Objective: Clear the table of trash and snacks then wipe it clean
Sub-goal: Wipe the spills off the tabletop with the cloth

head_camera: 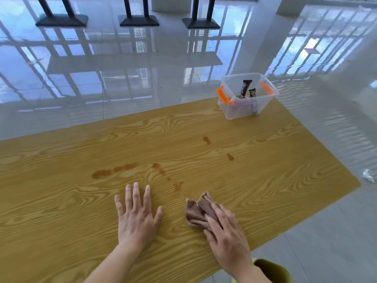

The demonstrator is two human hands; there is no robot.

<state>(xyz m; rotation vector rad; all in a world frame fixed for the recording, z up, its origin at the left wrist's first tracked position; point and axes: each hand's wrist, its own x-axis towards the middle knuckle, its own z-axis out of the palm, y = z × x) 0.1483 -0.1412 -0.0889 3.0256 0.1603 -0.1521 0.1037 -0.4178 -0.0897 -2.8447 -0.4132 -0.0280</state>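
Observation:
A wooden table (61,190) carries brown stains: a long smear (114,170) left of centre, a trail of small spots (177,185) and two drops (206,139) farther back. My right hand (226,240) presses on a crumpled brown cloth (194,211) lying on the table near the front edge, just below the spot trail. My left hand (136,215) lies flat on the wood beside it, fingers spread, holding nothing. At the far right corner stands a clear plastic box (236,113) with orange latches, with snack packets (245,88) inside.
A crumpled silvery wrapper (368,175) lies on the shiny tiled floor right of the table. A yellow-green bin rim (273,270) shows under the table's front right edge. Black table bases (61,20) stand far back.

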